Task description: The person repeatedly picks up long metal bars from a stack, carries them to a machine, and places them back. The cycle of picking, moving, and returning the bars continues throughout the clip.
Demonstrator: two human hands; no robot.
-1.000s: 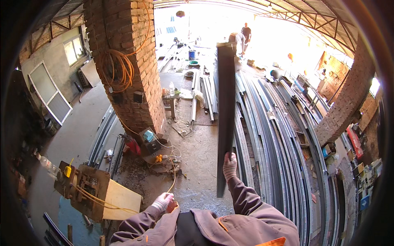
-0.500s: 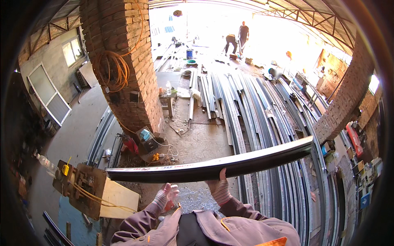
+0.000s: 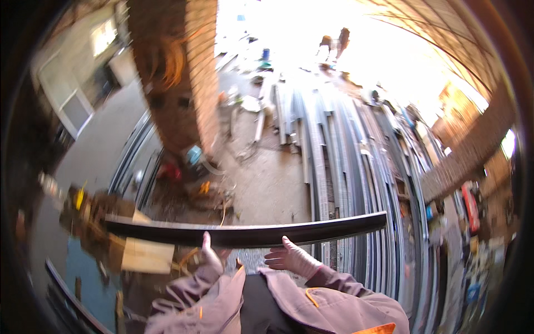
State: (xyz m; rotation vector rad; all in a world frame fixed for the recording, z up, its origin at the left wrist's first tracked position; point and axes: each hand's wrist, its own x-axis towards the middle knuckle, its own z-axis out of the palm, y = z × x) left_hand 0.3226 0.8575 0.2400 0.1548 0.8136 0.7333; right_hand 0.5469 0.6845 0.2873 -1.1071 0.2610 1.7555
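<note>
A long dark profile bar [image 3: 245, 236] with a pale top edge lies crosswise in front of me, its left end over the wooden block. My left hand [image 3: 211, 257] grips it left of its middle, thumb up against the near face and fingers underneath. Just below the bar's lower edge is my right hand [image 3: 295, 260], its fingers stretched out toward the left. The right thumb points up and overlaps the bar; whether it presses on it I cannot tell. Motion blurs the surroundings.
At lower left stands a machine with a pale wooden block [image 3: 147, 255]. A brick pillar [image 3: 203, 83] with an orange hose rises beyond it. Many long metal profiles [image 3: 345, 167] cover the floor ahead and right. Two people [image 3: 334, 45] are far off in bright light.
The bar has shifted left and levelled out. My left hand, open and apart from it before, now grips it. The right hand's fingers have come off their grip and stretch out below it.
</note>
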